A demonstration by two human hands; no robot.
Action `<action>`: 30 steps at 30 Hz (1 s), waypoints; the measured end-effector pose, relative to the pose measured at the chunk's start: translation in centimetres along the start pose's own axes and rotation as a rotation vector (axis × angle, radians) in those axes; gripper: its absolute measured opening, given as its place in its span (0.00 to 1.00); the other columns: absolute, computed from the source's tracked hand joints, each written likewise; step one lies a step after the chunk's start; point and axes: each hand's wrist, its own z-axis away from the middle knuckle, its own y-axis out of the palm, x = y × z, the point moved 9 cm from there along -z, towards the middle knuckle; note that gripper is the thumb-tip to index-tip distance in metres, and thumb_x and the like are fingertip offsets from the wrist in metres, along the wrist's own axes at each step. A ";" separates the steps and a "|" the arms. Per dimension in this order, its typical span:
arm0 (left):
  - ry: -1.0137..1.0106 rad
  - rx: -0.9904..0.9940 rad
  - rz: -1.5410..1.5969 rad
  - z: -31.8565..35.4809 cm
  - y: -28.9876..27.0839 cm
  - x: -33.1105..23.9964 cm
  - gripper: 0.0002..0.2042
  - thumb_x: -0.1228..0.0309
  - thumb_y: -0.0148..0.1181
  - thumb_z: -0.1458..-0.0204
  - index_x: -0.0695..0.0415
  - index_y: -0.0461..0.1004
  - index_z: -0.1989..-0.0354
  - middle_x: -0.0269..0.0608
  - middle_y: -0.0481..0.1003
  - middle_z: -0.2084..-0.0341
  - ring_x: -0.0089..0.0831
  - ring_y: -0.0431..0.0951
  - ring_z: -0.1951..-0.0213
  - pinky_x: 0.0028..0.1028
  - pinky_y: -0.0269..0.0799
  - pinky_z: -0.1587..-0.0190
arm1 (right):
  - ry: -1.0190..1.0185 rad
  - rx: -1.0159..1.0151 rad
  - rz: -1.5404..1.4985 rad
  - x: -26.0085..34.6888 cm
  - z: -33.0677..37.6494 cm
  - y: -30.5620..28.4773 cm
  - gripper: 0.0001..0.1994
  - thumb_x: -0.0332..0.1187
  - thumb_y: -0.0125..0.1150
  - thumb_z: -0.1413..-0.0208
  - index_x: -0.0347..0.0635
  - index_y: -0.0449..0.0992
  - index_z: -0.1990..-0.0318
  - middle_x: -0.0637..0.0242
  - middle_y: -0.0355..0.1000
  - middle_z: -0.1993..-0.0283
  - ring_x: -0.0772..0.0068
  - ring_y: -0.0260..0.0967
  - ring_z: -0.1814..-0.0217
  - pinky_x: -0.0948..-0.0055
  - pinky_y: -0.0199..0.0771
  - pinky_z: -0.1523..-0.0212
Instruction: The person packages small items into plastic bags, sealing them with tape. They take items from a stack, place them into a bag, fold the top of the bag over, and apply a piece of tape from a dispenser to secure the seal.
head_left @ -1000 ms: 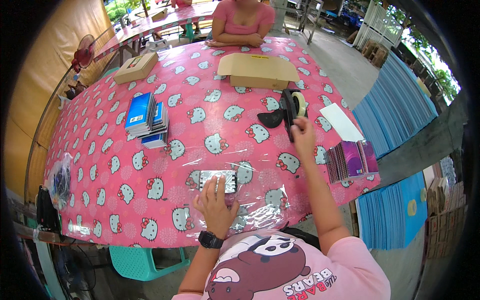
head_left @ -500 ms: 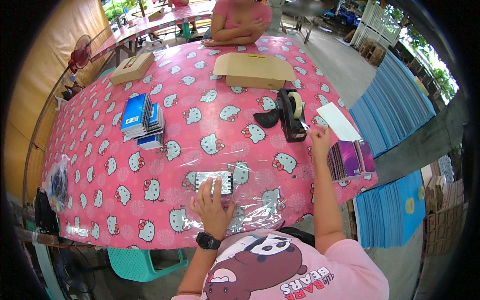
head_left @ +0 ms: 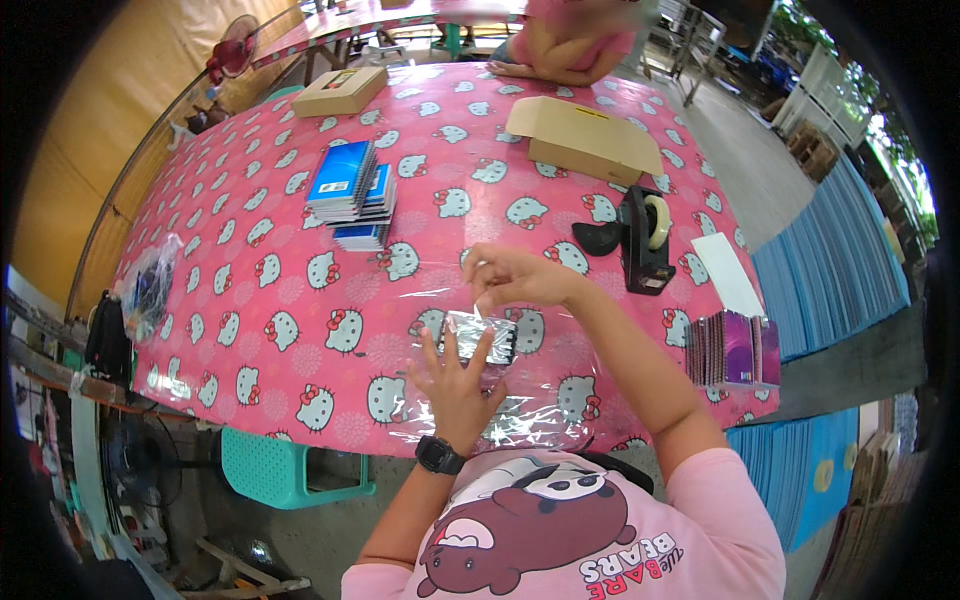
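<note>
a left hand [head_left: 460,388], fingers spread, presses a small spiral-bound bundle [head_left: 503,346] on clear plastic film [head_left: 545,418] at the near middle of a pink surface [head_left: 245,300]. the right hand [head_left: 522,277], thumb and fingertips pinched on a small pale strip [head_left: 478,311], hovers above its far edge. blue notebooks [head_left: 342,176] stand far left; a black tape dispenser [head_left: 648,268] and purple notebooks [head_left: 728,350] sit right.
</note>
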 end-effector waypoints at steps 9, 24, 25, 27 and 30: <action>0.026 0.031 -0.061 -0.1 -0.4 0.0 0.42 0.61 0.71 0.70 0.35 0.60 0.39 0.43 0.49 0.35 0.54 0.43 0.34 0.68 0.41 0.45 | 0.328 0.301 1.192 -4.8 -4.2 -0.3 0.37 0.45 0.76 0.68 0.33 0.63 0.53 0.59 0.69 0.69 0.64 0.68 0.65 0.67 0.67 0.68; 0.244 0.098 -0.121 -3.5 -1.0 -0.7 0.46 0.66 0.71 0.71 0.51 0.54 0.37 0.43 0.57 0.40 0.41 0.51 0.35 0.66 0.38 0.42 | 0.054 -0.731 0.801 -9.5 7.9 -8.3 0.22 0.34 0.68 0.58 0.39 0.69 0.54 0.61 0.69 0.68 0.69 0.67 0.67 0.71 0.69 0.63; 0.444 0.142 -0.202 -4.1 0.0 -1.9 0.46 0.66 0.71 0.71 0.52 0.53 0.37 0.44 0.60 0.42 0.40 0.55 0.37 0.66 0.39 0.42 | 0.050 -0.747 0.808 -8.2 9.0 -8.2 0.22 0.34 0.68 0.58 0.39 0.69 0.54 0.61 0.69 0.68 0.69 0.67 0.67 0.71 0.69 0.63; 0.489 0.337 -0.216 -5.5 0.8 -2.2 0.45 0.67 0.71 0.68 0.54 0.52 0.38 0.43 0.65 0.47 0.41 0.63 0.43 0.61 0.42 0.40 | 0.286 -0.702 0.789 -8.7 11.1 -9.0 0.22 0.34 0.68 0.57 0.37 0.69 0.54 0.59 0.70 0.62 0.70 0.68 0.62 0.71 0.68 0.61; 0.331 0.133 0.261 -7.7 -2.2 -1.9 0.43 0.70 0.72 0.67 0.55 0.53 0.39 0.46 0.67 0.51 0.43 0.68 0.48 0.46 0.54 0.39 | 0.606 -0.442 0.637 -11.6 14.2 -8.7 0.23 0.34 0.68 0.56 0.34 0.68 0.53 0.58 0.70 0.56 0.70 0.68 0.56 0.72 0.68 0.57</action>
